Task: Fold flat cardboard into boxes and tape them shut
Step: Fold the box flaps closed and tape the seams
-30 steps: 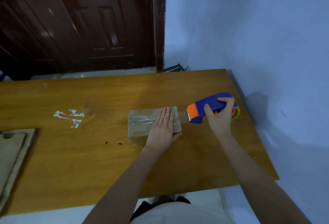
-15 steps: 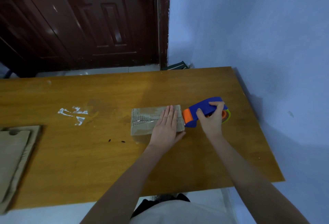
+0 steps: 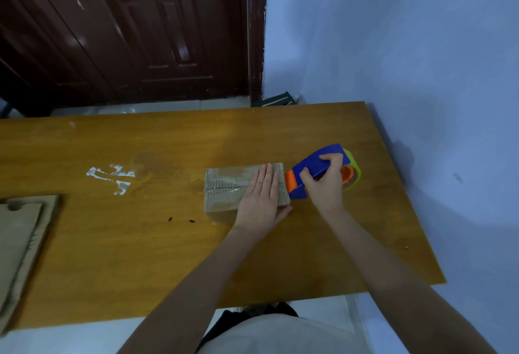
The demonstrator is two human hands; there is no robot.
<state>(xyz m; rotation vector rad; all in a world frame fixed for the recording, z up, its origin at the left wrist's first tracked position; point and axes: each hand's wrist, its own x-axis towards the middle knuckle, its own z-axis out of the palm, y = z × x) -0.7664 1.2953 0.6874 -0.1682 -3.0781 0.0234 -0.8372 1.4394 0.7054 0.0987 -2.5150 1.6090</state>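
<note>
Left hand: left hand (image 3: 259,204) lies flat with fingers straight and together, palm down on the right part of the box's top, thumb at the box's near right corner.
Right hand: right hand (image 3: 325,182) is curled around the blue body of the tape dispenser (image 3: 314,171), fingers over its top, thumb on the near side.
Box: small cardboard box (image 3: 224,188) sits under and just left of the left hand, long axis running left to right across the table (image 3: 112,255); clear tape (image 3: 233,178) runs along its top the same way.
Tape dispenser: long axis also left to right, orange nose pointing left and touching the box's right end, just beside the left hand's fingertips; roll end, yellow-green with an orange hub, points right, behind the right hand.
Flat cardboard: stack of unfolded pieces (image 3: 19,247) lies well to the left of both hands, at the table's left edge.
Table marks: white torn patches (image 3: 112,175) lie left of the box, between it and the flat stack; two small dark specks (image 3: 181,220) lie near the left forearm.
Contents: box is closed, so its inside cannot be seen.
</note>
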